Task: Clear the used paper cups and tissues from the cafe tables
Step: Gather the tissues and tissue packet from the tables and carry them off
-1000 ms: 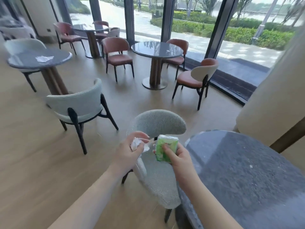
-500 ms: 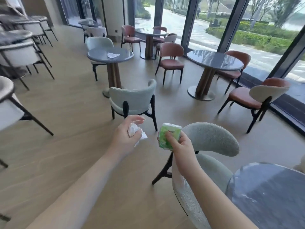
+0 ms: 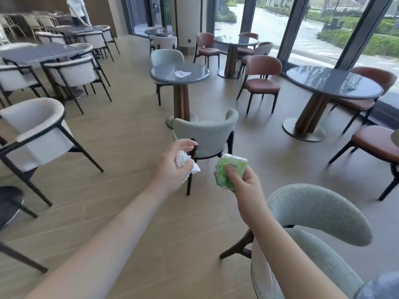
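You carried a crumpled tissue (image 3: 182, 159) pinched in your left hand (image 3: 172, 167) and a green tissue pack (image 3: 232, 170) gripped in your right hand (image 3: 244, 182) — next, likely, the tissue (image 3: 182, 73) on the round table (image 3: 164, 72) ahead.

open floor (image 3: 121, 147) left, green chair (image 3: 205, 134) blocking tissue table (image 3: 164, 73)
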Demonstrator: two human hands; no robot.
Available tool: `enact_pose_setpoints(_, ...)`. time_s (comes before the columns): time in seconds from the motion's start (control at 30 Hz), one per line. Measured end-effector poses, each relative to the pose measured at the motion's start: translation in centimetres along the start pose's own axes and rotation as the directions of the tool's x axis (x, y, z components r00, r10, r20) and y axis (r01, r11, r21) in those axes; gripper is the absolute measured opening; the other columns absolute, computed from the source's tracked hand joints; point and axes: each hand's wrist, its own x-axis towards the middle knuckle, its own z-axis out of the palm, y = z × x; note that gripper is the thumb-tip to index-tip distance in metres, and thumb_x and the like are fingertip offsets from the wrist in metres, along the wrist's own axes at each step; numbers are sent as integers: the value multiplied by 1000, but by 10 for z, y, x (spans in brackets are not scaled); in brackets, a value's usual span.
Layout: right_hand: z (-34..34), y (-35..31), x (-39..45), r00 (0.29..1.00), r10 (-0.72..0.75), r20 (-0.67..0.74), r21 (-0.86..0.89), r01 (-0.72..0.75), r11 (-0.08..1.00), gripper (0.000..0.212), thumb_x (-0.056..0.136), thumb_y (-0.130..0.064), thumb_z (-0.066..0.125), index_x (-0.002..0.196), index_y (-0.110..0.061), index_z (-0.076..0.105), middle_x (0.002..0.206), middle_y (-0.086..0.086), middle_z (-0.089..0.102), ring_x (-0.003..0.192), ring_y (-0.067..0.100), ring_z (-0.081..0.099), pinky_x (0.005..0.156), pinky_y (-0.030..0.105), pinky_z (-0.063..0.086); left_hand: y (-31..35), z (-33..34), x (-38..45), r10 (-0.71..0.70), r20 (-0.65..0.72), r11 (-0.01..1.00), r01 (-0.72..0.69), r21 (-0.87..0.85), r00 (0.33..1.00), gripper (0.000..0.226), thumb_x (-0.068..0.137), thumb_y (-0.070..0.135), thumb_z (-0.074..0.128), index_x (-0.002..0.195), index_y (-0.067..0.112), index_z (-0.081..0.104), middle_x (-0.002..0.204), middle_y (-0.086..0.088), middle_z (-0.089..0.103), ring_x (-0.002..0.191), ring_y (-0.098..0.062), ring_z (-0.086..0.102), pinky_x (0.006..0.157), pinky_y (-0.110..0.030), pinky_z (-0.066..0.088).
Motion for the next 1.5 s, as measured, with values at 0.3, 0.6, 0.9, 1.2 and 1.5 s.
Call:
enact_pose_setpoints(0.3,37,3,78,988,-15,150,26,12,1000,16,91,-33,66,103,-39,74,109,2,77,106,24,73,95,41,56,-25,-23,60,-43,-112,998,48,47,993,45,93,-4,57,125,27,63,123,4,68,110,4,61,86,-15,48)
enact_pose_setpoints(0.6,110,21,143,978,18,207,20,-22,1000,29,91,-32,65,117,-22,69,111,5,77,109,24,71,96,37,54,-71,-89,111,-103,-166,995,105,0,981,46,82,19,53,116,48,63,123,17,67,90,12,62,62,-6,48)
enact_pose_setpoints(0.9,223,41,215,982,-3,191,28,-3,1000,19,90,-34,66,107,-31,73,111,6,77,108,25,72,100,43,53,-129,-192,189,-106,-171,994,107,-3,979,46,83,18,53,115,50,62,125,15,66,82,16,59,60,-8,48)
enact_pose_setpoints(1.2,273,61,281,988,22,154,-7,-21,1000,17,89,-33,66,103,-37,74,109,3,77,106,20,72,95,38,53,-185,-235,261,-112,-167,993,104,-53,980,45,83,16,53,117,44,63,127,8,64,78,16,59,61,-11,50)
enact_pose_setpoints(1.5,284,97,397,990,65,126,15,-68,998,17,90,-31,65,103,-37,75,109,4,77,108,23,72,98,42,54,-240,-221,363,-163,-129,986,160,-33,978,45,82,15,53,116,44,64,127,7,64,89,12,62,66,-13,51)
